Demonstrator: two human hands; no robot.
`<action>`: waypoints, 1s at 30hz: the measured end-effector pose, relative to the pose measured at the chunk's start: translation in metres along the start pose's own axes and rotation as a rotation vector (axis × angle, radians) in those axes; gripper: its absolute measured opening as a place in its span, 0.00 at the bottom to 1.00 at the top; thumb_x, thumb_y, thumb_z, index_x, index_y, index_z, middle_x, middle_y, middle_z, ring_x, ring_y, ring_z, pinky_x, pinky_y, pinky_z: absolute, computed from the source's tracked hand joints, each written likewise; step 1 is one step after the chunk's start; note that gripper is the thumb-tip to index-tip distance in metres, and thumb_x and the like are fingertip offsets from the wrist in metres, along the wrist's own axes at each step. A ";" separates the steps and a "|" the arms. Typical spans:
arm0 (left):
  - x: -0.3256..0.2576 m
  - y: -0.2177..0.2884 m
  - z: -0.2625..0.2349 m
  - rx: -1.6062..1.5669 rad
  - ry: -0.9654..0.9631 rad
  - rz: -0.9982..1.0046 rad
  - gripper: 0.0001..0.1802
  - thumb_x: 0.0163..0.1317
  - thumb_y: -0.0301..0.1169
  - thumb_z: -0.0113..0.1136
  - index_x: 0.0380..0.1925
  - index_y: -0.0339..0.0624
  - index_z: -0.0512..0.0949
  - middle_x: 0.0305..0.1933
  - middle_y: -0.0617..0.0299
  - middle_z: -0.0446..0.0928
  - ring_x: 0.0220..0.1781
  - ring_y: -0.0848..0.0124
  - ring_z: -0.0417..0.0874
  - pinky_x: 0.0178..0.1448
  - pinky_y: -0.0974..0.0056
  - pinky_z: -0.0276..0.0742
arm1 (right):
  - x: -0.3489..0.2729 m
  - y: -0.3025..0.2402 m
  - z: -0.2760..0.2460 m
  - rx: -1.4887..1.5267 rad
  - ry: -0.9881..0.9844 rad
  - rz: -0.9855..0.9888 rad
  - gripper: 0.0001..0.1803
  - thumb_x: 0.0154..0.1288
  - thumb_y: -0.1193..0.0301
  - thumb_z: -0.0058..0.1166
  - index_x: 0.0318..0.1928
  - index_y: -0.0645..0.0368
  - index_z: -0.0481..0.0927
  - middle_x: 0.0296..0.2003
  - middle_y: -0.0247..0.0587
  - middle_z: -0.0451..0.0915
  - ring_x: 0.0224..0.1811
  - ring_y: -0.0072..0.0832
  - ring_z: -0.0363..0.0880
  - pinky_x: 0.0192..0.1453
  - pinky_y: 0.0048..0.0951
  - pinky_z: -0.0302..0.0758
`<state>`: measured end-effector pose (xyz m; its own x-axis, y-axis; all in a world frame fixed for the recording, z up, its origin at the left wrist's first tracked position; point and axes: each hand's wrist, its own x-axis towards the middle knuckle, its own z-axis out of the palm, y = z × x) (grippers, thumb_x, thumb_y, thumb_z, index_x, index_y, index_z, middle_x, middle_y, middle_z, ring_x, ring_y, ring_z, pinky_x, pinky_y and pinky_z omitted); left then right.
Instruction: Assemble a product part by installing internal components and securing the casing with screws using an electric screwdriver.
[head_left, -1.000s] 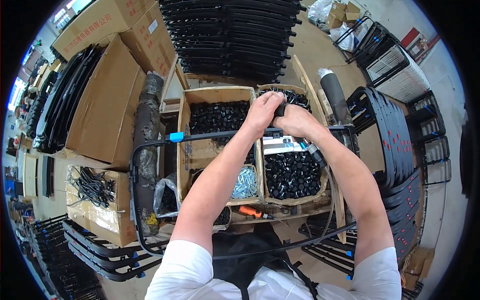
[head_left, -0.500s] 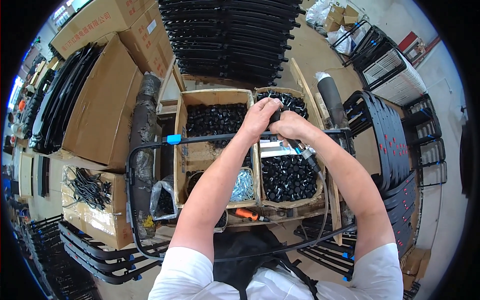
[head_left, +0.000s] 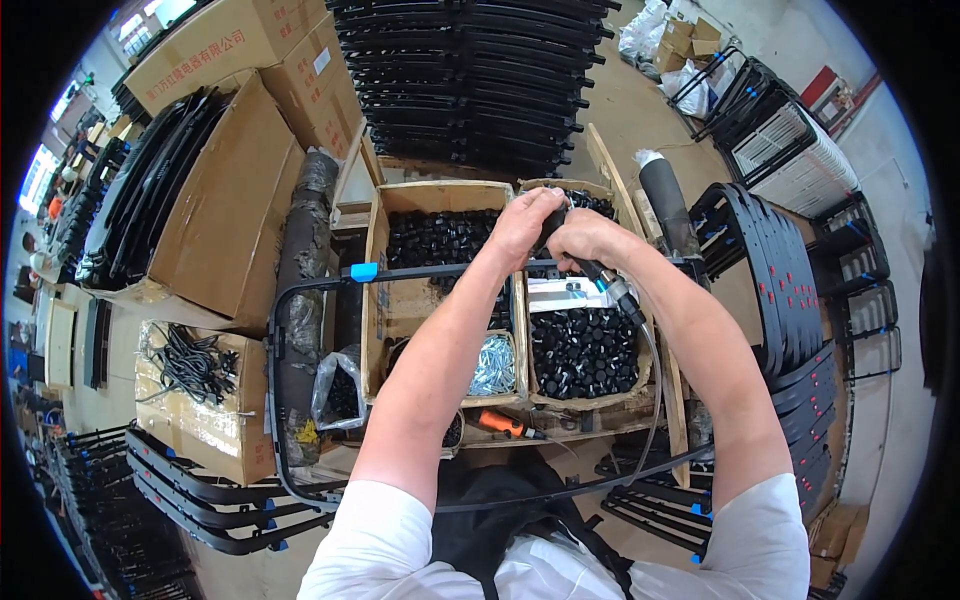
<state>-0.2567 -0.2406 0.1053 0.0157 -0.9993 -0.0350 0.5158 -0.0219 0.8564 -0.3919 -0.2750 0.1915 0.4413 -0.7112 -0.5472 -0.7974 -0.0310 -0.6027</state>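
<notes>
My right hand (head_left: 587, 240) is wrapped round a black air screwdriver (head_left: 622, 297), whose hose runs down to the right. Close beside it, my left hand (head_left: 530, 222) is closed with fingertips pinched at the tool's front end; what they hold is too small or hidden to make out. Both hands are over the far bar of a black rectangular frame (head_left: 278, 345), which lies across the boxes and reaches back to my waist. A blue clip (head_left: 364, 272) sits on that bar, left of my hands.
Cardboard boxes hold black knobs (head_left: 585, 355) and silver screws (head_left: 493, 368). An orange-handled tool (head_left: 503, 423) lies at the near edge. Padded posts (head_left: 308, 235) flank the boxes. Stacked black frames (head_left: 470, 90) rise beyond, with more frames (head_left: 765, 270) at right. A carton (head_left: 215, 400) bears black cords.
The whole scene has shifted slightly right in view. My left hand stays at the tool's front end, and my right hand still grips the air screwdriver.
</notes>
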 end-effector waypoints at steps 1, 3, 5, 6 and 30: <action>0.000 0.006 0.002 -0.005 -0.003 -0.002 0.15 0.81 0.41 0.58 0.46 0.40 0.83 0.43 0.63 0.83 0.44 0.74 0.82 0.52 0.64 0.81 | 0.000 -0.001 -0.001 0.002 -0.001 -0.017 0.07 0.47 0.75 0.61 0.26 0.68 0.84 0.25 0.47 0.86 0.26 0.33 0.85 0.31 0.33 0.81; -0.002 0.013 0.010 -0.005 -0.013 0.001 0.15 0.81 0.40 0.58 0.46 0.39 0.83 0.42 0.63 0.83 0.43 0.74 0.82 0.50 0.65 0.81 | -0.005 0.002 -0.002 -0.092 0.076 -0.049 0.12 0.45 0.69 0.64 0.27 0.67 0.86 0.26 0.51 0.86 0.29 0.35 0.87 0.36 0.36 0.83; -0.013 0.022 0.019 0.048 -0.073 0.121 0.14 0.81 0.39 0.59 0.46 0.39 0.83 0.42 0.64 0.83 0.43 0.75 0.81 0.50 0.65 0.81 | -0.039 -0.014 -0.005 -0.348 0.256 -0.101 0.16 0.48 0.63 0.64 0.28 0.67 0.87 0.27 0.54 0.87 0.31 0.40 0.88 0.41 0.39 0.83; -0.026 0.029 0.042 0.035 -0.084 0.104 0.13 0.80 0.38 0.59 0.45 0.39 0.83 0.41 0.66 0.83 0.43 0.77 0.81 0.50 0.66 0.80 | -0.070 -0.014 -0.012 -0.348 0.231 -0.024 0.19 0.52 0.60 0.62 0.31 0.68 0.88 0.32 0.56 0.89 0.36 0.45 0.89 0.45 0.43 0.83; -0.385 -0.091 0.125 0.013 -0.474 -0.242 0.12 0.82 0.37 0.59 0.53 0.40 0.81 0.49 0.68 0.81 0.52 0.78 0.77 0.62 0.66 0.75 | -0.403 0.120 0.204 -0.242 0.091 0.179 0.23 0.63 0.58 0.56 0.37 0.72 0.85 0.36 0.67 0.87 0.45 0.60 0.88 0.53 0.53 0.83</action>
<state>-0.4170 0.1421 0.1052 -0.4924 -0.8703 0.0017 0.4464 -0.2508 0.8590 -0.5819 0.1511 0.2213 0.2554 -0.7798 -0.5715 -0.9386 -0.0581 -0.3401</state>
